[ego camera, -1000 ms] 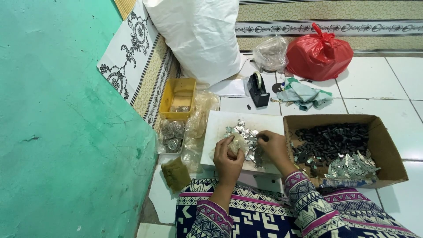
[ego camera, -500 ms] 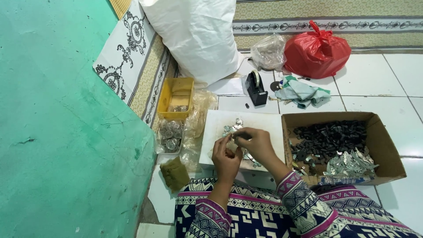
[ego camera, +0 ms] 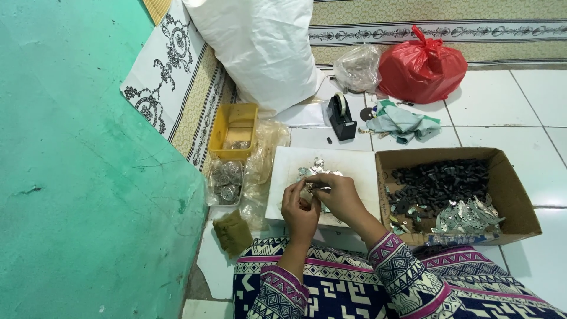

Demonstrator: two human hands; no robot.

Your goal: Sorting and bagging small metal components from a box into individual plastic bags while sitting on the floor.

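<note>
Both hands over white board, pinching small silver piece.
L hand (ego camera: 299, 208) & R hand (ego camera: 338, 195) fingers clamped on silver piece (ego camera: 314, 188); silver pile (ego camera: 314, 169) just beyond on white board (ego camera: 354, 171), cardboard box (ego camera: 514, 195) to R.

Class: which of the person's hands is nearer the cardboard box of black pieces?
Right. The right hand is just beside the cardboard box; the left hand sits farther away, beyond it.

tiny piece (ego camera: 311, 189) between hands indistinct
</note>
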